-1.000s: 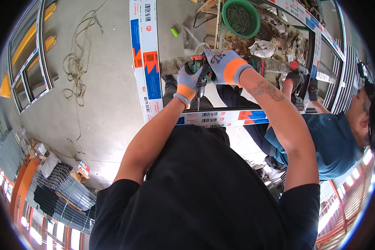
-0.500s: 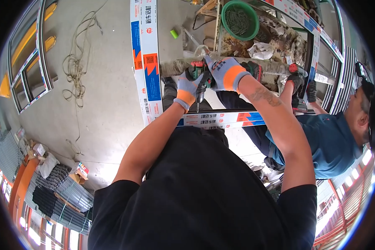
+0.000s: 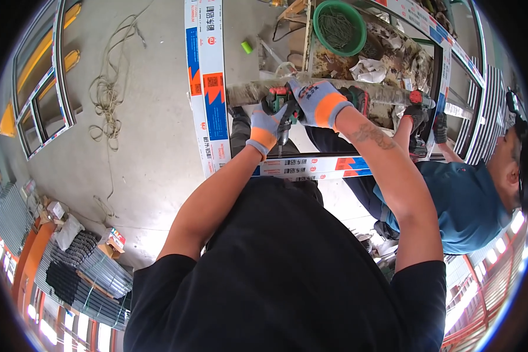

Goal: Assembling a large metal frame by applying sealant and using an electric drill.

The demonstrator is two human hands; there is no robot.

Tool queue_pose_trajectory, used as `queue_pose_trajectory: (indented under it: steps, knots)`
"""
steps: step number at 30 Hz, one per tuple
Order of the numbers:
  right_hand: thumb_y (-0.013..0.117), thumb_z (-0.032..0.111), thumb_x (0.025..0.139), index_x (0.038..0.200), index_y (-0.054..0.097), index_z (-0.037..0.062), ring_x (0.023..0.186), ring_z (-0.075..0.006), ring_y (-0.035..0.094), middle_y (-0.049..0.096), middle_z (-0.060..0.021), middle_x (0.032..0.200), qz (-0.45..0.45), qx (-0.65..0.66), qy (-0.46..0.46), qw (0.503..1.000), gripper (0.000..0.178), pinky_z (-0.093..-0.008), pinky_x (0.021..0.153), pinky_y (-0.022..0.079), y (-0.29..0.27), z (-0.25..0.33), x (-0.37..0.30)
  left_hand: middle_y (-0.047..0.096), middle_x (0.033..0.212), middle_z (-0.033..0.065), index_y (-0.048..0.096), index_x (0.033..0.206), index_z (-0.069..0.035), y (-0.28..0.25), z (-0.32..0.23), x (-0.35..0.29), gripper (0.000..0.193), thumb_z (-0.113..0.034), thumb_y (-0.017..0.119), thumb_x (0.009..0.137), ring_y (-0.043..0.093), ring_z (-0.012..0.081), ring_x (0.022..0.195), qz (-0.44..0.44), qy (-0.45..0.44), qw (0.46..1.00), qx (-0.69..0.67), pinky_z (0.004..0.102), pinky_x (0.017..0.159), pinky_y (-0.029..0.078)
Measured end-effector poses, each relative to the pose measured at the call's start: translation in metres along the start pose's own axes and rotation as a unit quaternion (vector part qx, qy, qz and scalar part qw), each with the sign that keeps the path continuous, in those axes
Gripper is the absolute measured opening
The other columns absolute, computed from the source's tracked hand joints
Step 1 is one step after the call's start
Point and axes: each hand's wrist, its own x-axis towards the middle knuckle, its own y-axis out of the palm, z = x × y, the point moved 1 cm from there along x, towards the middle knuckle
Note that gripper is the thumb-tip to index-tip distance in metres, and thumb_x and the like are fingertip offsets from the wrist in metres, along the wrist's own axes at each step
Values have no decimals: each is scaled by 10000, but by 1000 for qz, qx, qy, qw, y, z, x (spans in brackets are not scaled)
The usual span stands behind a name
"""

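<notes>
Both my hands wear grey and orange gloves and hold a green and black cordless drill (image 3: 280,92). My right hand (image 3: 315,104) is closed round its grip, with the red and black battery end showing beyond the wrist. Around the front of the drill, my left hand (image 3: 265,124) is closed, its fingers partly hidden. The bit points toward me, down to the near rail of a film-wrapped metal window frame (image 3: 299,168). I cannot tell whether the tip touches a screw. My forearms reach over that near rail.
At my right a co-worker in a teal shirt (image 3: 460,202) holds another red and black power drill (image 3: 418,98) over the frame. A green bowl (image 3: 362,41) of screws stands on the littered bench beyond. Coiled cord (image 3: 105,108) lies on the floor at left, near another frame (image 3: 56,94).
The view has shifted very slightly. Both my hands keep their hold on the drill at the near rail, and the co-worker's drill stays in about the same spot.
</notes>
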Motion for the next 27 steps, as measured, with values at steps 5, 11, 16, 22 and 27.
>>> queue_pose_trajectory:
  steps: [5, 11, 16, 22, 27]
  knots:
    - [634, 341, 792, 1321, 375, -38, 801, -345, 674, 683, -160, 863, -20, 23, 13, 999, 700, -424, 677, 524, 2, 2, -6, 694, 922, 46, 602, 1099, -27, 16, -15, -9, 292, -64, 721, 835, 633, 123, 673, -6, -73, 975, -208, 250, 562, 485]
    - [680, 348, 766, 1360, 348, -55, 847, -347, 677, 690, -168, 908, 4, 38, 12, 999, 791, -417, 715, 532, 2, 12, -11, 700, 945, 59, 615, 1093, -21, 8, -4, -17, 298, -57, 732, 822, 648, 127, 731, -10, -66, 983, -169, 262, 618, 504]
    - [736, 351, 721, 1342, 365, -57, 889, -350, 679, 691, -179, 955, 15, 66, 12, 998, 831, -421, 751, 537, -3, 13, -12, 696, 985, 75, 597, 1151, -13, -5, 7, -11, 368, -81, 739, 819, 654, 150, 795, -11, 15, 999, -28, 289, 673, 512]
    - [764, 429, 675, 1306, 386, -34, 856, -370, 663, 680, -191, 918, -25, 99, 8, 995, 869, -426, 745, 526, 13, 0, -13, 510, 1299, 207, 472, 1321, -11, 3, -63, -51, 693, -312, 753, 764, 512, 395, 1144, -95, 212, 825, 515, 439, 953, 427]
    - [811, 444, 618, 1196, 457, -28, 878, -386, 654, 672, -205, 919, -16, 139, -16, 990, 826, -436, 771, 517, 4, -2, -10, 461, 1339, 244, 471, 1320, -13, -29, -169, -29, 784, -418, 761, 715, 499, 436, 1144, -312, 346, 488, 738, 448, 981, 419]
